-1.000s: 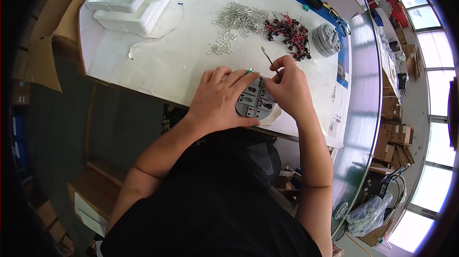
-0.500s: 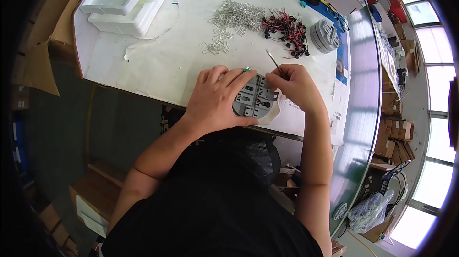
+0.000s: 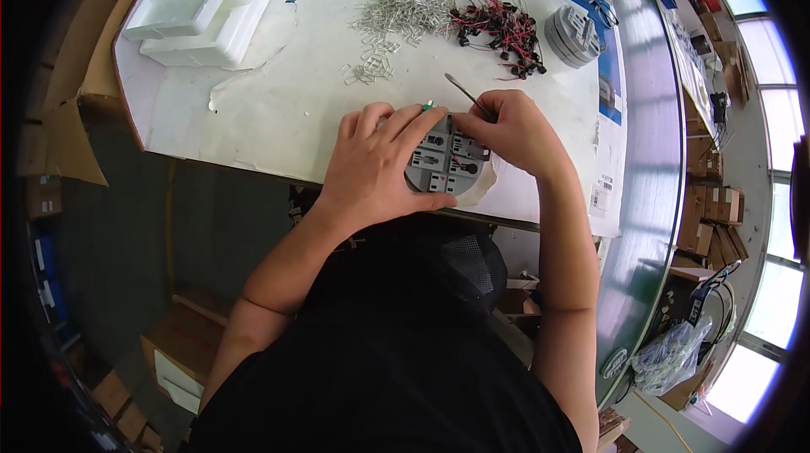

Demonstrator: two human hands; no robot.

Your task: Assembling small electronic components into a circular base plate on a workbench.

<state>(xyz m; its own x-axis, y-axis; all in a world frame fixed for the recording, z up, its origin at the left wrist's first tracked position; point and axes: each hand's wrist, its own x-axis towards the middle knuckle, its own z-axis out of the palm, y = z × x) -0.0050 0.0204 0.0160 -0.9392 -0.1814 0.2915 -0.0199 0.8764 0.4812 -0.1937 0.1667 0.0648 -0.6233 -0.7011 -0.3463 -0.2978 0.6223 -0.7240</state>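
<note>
Left hand (image 3: 375,158) holds, right hand (image 3: 519,132) works

Left hand grips the edge of the grey disc (image 3: 445,168) from nine o'clock, near the front of the worktop (image 3: 274,120). At the disc's two, the right hand pinches a thin metal tool (image 3: 464,92). This looks like fiddly work on the small parts (image 3: 466,166); the next move seems to need a steady hold. Silver clips (image 3: 405,10) lie at eleven, wired red-and-black bits (image 3: 504,31) at one.

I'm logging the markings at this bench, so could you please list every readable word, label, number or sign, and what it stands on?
Nothing reads clearly enough to quote.
White sheet at right: print too small to read.
Grey round piece under the left hand: tiny red mark, unreadable.
Pale round item, lower right: markings too small.
Dark object, lower right: pale marks, too blurred.
</note>
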